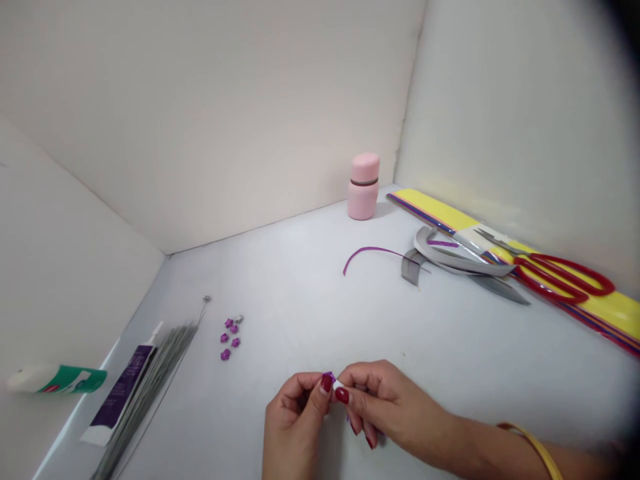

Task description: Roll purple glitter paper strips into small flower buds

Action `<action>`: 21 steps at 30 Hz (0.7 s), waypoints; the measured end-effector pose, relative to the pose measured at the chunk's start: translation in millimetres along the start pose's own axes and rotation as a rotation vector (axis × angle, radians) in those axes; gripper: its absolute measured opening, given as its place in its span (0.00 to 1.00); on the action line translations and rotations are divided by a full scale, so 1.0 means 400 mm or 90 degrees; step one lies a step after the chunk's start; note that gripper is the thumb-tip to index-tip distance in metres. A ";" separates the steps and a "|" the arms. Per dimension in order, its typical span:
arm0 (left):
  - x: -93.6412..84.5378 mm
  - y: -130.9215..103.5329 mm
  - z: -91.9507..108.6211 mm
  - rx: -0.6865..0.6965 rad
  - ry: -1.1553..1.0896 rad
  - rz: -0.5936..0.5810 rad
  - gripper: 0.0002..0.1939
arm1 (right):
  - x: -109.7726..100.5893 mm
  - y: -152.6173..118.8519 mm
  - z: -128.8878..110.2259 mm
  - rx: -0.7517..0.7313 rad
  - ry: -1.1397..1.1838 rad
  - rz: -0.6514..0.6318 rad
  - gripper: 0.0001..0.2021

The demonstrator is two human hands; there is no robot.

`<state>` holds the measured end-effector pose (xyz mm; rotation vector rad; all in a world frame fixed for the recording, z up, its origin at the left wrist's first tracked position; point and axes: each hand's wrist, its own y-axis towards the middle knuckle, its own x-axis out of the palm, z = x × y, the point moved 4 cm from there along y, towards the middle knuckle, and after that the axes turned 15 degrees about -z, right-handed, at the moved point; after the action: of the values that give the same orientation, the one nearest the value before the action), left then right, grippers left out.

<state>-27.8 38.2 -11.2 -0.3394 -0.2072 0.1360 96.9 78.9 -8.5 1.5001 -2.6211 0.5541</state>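
Observation:
Near the bottom centre, my left hand (299, 415) pinches a small purple paper piece (329, 377) between thumb and forefinger. My right hand (383, 400) is beside it, thumb and forefinger closed on a white end of the paper strip (338, 385). The fingertips of both hands nearly meet at the piece. A bit of purple shows below my right fingers. Left of my hands, several small purple stars (225, 355) lie in a cluster, with a silvery one (239, 319) at the top.
A purple tube (123, 393), grey wires (155, 387) and a green-and-white bottle (80, 379) lie at left. A pink flask (363, 187) stands at the back. Grey strips (450, 259), a purple strip (367, 249) and red-handled scissors (555, 273) on yellow paper packs (440, 208) are at right.

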 end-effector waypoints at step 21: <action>0.018 -0.053 0.083 0.503 0.440 0.076 0.15 | 0.012 -0.006 -0.018 -0.015 0.086 -0.055 0.20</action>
<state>-26.2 30.3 28.1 0.3984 0.5493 0.1981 95.5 76.5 0.1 1.5051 -2.4418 0.5930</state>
